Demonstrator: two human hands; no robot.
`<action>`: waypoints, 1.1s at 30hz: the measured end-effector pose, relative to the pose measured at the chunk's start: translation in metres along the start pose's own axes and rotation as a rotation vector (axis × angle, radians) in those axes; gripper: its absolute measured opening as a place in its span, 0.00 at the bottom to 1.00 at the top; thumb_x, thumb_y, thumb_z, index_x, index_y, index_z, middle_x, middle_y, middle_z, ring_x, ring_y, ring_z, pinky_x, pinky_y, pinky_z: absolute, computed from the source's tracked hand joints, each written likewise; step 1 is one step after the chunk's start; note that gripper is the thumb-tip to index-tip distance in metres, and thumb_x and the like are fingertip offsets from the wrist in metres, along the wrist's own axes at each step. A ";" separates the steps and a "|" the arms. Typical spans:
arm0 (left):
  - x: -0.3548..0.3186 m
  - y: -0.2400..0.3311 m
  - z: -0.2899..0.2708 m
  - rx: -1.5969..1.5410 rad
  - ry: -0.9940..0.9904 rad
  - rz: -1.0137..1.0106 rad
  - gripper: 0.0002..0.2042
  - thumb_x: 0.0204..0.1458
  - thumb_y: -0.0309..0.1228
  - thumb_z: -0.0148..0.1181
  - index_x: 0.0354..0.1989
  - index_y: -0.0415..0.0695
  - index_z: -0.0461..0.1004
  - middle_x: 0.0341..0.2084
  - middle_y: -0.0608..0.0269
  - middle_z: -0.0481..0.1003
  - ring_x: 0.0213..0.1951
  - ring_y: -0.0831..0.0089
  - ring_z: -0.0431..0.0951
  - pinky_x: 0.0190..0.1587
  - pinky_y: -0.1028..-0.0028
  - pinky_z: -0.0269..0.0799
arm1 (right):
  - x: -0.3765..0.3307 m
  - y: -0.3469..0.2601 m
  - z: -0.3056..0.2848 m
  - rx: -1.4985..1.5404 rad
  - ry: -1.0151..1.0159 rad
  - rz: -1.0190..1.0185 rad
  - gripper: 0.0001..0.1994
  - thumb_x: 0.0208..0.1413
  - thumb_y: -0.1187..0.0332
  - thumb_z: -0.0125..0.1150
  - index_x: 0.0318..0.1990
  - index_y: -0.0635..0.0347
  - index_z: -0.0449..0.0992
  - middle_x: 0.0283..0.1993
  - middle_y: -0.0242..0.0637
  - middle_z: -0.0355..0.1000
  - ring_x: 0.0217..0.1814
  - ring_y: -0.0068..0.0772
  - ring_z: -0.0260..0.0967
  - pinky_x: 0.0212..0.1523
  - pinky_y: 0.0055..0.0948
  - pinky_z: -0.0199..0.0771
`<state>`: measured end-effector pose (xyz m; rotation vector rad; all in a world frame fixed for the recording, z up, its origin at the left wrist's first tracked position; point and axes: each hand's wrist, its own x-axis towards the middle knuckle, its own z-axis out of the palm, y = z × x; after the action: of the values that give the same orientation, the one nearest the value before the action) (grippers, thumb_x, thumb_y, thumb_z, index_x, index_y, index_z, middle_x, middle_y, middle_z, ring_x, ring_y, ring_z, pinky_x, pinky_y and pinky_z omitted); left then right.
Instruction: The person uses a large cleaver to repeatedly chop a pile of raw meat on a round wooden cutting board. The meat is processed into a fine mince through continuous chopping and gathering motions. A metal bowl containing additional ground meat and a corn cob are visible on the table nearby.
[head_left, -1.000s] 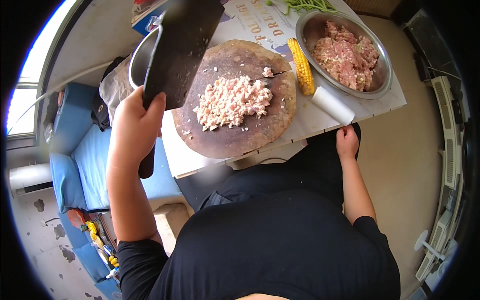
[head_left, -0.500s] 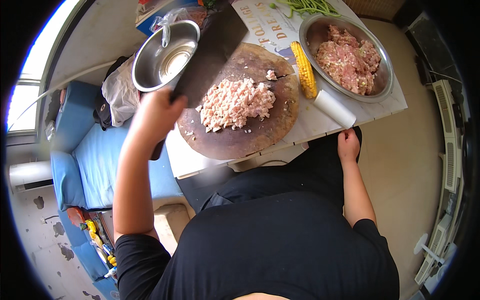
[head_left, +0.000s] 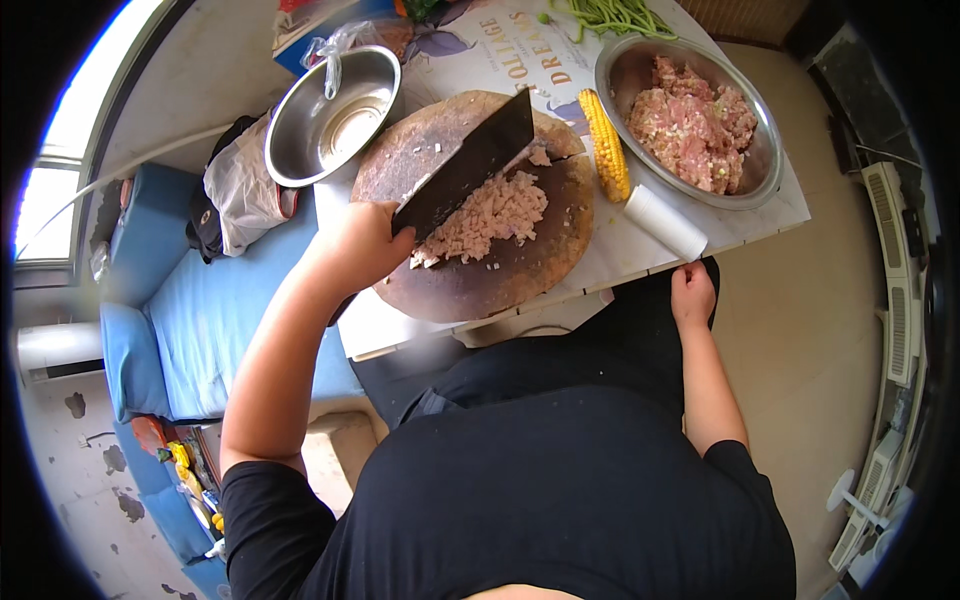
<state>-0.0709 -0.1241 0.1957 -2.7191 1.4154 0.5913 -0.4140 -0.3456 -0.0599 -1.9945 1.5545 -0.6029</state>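
Cleaver (head_left: 472, 160) lowered to chopped meat (head_left: 502, 212) | left hand (head_left: 362, 243) gripping it | right hand (head_left: 692, 290) fisted

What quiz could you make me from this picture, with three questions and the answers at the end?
1. Which grip holds the cleaver, the left or the right?

2. True or false: the green beans lie inside the steel bowl of minced meat.

3. Fill the gap: the yellow ____ lies between the round chopping board and that bowl.

Key:
1. The left grip.
2. False. They lie outside it, on the table.
3. Corn cob.
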 end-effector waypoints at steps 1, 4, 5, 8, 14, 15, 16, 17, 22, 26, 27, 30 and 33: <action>0.000 0.010 -0.011 0.038 0.041 0.023 0.15 0.46 0.39 0.56 0.29 0.37 0.73 0.21 0.45 0.73 0.28 0.50 0.75 0.34 0.60 0.71 | -0.001 -0.001 -0.005 -0.017 0.005 0.010 0.10 0.49 0.62 0.52 0.32 0.58 0.73 0.29 0.41 0.73 0.33 0.45 0.71 0.35 0.36 0.69; -0.006 0.015 -0.045 0.063 0.137 0.050 0.14 0.48 0.38 0.56 0.27 0.36 0.72 0.16 0.50 0.72 0.21 0.55 0.74 0.27 0.62 0.69 | -0.001 0.003 -0.008 0.012 0.026 -0.013 0.10 0.49 0.62 0.51 0.32 0.58 0.73 0.29 0.41 0.73 0.33 0.44 0.71 0.35 0.36 0.69; -0.012 0.017 -0.052 -0.159 0.158 -0.038 0.13 0.48 0.36 0.56 0.27 0.35 0.71 0.15 0.52 0.71 0.19 0.60 0.73 0.25 0.63 0.68 | -0.001 0.001 -0.009 0.017 0.023 -0.005 0.10 0.49 0.62 0.51 0.32 0.58 0.73 0.29 0.41 0.73 0.33 0.44 0.71 0.35 0.36 0.69; -0.020 0.012 -0.054 -0.467 0.210 -0.139 0.12 0.50 0.33 0.55 0.26 0.33 0.71 0.12 0.58 0.69 0.16 0.73 0.70 0.21 0.69 0.67 | -0.001 -0.001 -0.008 0.050 0.022 -0.006 0.10 0.49 0.62 0.51 0.32 0.58 0.73 0.28 0.41 0.73 0.33 0.45 0.71 0.35 0.36 0.69; 0.002 -0.010 0.000 -0.199 0.069 -0.083 0.14 0.47 0.37 0.54 0.30 0.35 0.72 0.23 0.42 0.73 0.28 0.48 0.74 0.34 0.61 0.70 | -0.001 -0.004 -0.005 0.006 0.033 -0.030 0.10 0.50 0.62 0.51 0.31 0.59 0.72 0.27 0.42 0.72 0.32 0.47 0.70 0.33 0.37 0.68; 0.001 -0.009 -0.012 -0.156 0.087 -0.049 0.14 0.47 0.37 0.54 0.30 0.35 0.72 0.23 0.41 0.73 0.28 0.46 0.74 0.34 0.59 0.69 | -0.001 -0.002 -0.005 -0.002 0.057 -0.034 0.10 0.50 0.62 0.51 0.31 0.59 0.72 0.27 0.42 0.72 0.32 0.47 0.70 0.33 0.37 0.68; -0.009 0.001 -0.024 -0.128 0.176 -0.030 0.13 0.48 0.35 0.54 0.28 0.34 0.70 0.17 0.46 0.72 0.21 0.54 0.74 0.28 0.63 0.69 | -0.001 0.000 -0.006 -0.001 0.046 -0.036 0.10 0.49 0.62 0.51 0.30 0.59 0.72 0.27 0.43 0.72 0.32 0.47 0.70 0.33 0.38 0.68; -0.014 0.005 -0.034 -0.294 0.188 -0.093 0.12 0.49 0.35 0.54 0.27 0.35 0.69 0.14 0.52 0.70 0.18 0.62 0.72 0.24 0.66 0.68 | 0.000 0.002 -0.006 -0.001 0.038 -0.034 0.10 0.49 0.63 0.51 0.30 0.59 0.72 0.27 0.43 0.72 0.32 0.47 0.70 0.33 0.38 0.68; -0.026 0.013 -0.032 -0.575 0.285 -0.196 0.12 0.52 0.31 0.52 0.22 0.37 0.68 0.10 0.64 0.67 0.12 0.76 0.66 0.16 0.74 0.62 | -0.002 -0.002 -0.008 0.045 0.024 -0.030 0.11 0.49 0.63 0.51 0.33 0.62 0.72 0.27 0.45 0.72 0.31 0.46 0.70 0.34 0.37 0.68; -0.007 0.003 0.009 -0.115 0.126 -0.079 0.12 0.51 0.32 0.53 0.28 0.31 0.69 0.13 0.57 0.69 0.14 0.70 0.70 0.20 0.69 0.67 | 0.001 -0.004 -0.005 0.023 0.009 -0.023 0.10 0.49 0.63 0.51 0.31 0.61 0.72 0.27 0.43 0.72 0.31 0.45 0.70 0.34 0.36 0.68; -0.009 0.008 0.001 -0.180 0.114 -0.070 0.12 0.51 0.32 0.53 0.29 0.31 0.69 0.13 0.55 0.69 0.14 0.70 0.70 0.21 0.68 0.67 | -0.001 -0.005 -0.005 0.015 0.025 -0.018 0.10 0.49 0.63 0.51 0.31 0.60 0.72 0.27 0.43 0.72 0.31 0.45 0.70 0.34 0.36 0.68; -0.022 0.025 -0.033 -0.427 0.105 -0.169 0.12 0.51 0.33 0.51 0.29 0.33 0.70 0.15 0.52 0.71 0.17 0.65 0.72 0.23 0.67 0.69 | -0.001 0.004 -0.007 -0.011 0.052 -0.024 0.09 0.49 0.63 0.51 0.30 0.59 0.72 0.27 0.42 0.72 0.32 0.45 0.70 0.34 0.37 0.68; -0.030 0.024 -0.038 -0.599 0.222 -0.172 0.11 0.52 0.33 0.51 0.27 0.36 0.70 0.12 0.64 0.68 0.13 0.77 0.68 0.18 0.74 0.66 | 0.002 0.010 -0.007 0.012 0.012 0.002 0.10 0.49 0.62 0.51 0.31 0.59 0.72 0.27 0.42 0.72 0.32 0.46 0.70 0.34 0.36 0.69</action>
<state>-0.0938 -0.1217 0.2449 -3.4217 1.1619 0.8369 -0.4249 -0.3503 -0.0610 -1.9840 1.5565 -0.6229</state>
